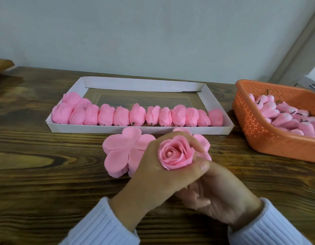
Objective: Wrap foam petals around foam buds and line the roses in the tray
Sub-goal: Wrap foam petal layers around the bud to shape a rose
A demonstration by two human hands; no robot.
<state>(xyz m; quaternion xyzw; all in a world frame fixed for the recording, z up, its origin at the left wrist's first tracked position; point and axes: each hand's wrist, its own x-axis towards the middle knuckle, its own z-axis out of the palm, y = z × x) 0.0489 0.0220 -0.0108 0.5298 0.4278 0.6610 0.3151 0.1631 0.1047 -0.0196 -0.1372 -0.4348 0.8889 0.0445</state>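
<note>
Head view: a person's left hand (153, 175) grips a finished pink foam rose (176, 153) above a dark wooden table (47, 174), fingers curled round its outer petals and the thumb pressed across the near side, with the bloom facing up toward the camera. The right hand (218, 197) sits just below and partly behind the left, fingers curled in under the base of the flower; whether they pinch anything cannot be told, since the left hand covers them and the area is blurred.

Beyond the hands, a flat stack of five-lobed pink petal sheets (121, 151) lies on the wood, and a second stack (203, 141) shows only at its edges behind the held flower. Just past them stands a shallow white cardboard tray (140, 129), where a row of wrapped roses (135, 115) lies side by side along the near wall (two more sit behind the row at its left end); the far half of the tray holds none.

At the right edge of the table, well apart from the hands, an orange perforated basket (269, 138) holds a heap of pale pink foam buds (291, 117) with short dark stems. Both wrists wear ribbed white sleeves (100, 225).
</note>
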